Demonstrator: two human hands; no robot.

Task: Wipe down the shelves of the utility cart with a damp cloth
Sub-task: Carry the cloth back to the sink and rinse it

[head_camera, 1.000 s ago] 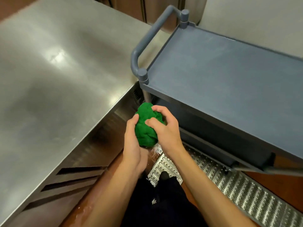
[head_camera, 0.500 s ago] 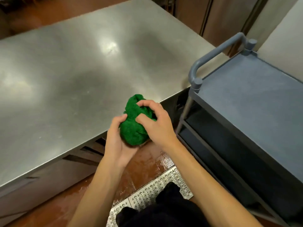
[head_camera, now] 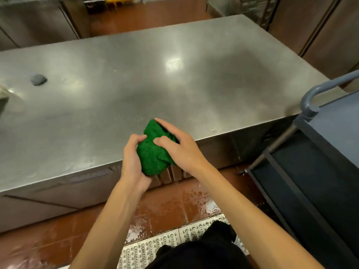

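While both hands are working a bunched green cloth (head_camera: 152, 152) over the near edge of a stainless steel worktable (head_camera: 136, 78), the wiping itself is not yet under way — this looks like readying the cloth. The left hand (head_camera: 134, 158) is gripping it from below and the side; the right hand (head_camera: 179, 147) is resting on top, fingers (head_camera: 165, 125) spread loosely over it. The grey utility cart (head_camera: 330, 133) is standing to the right, well apart from the cloth, so the next move is calling for a turn and reach towards its top shelf. The cart is being cut off by the frame edge — its lower shelves are dim, and the cloth's dampness is hard to judge.
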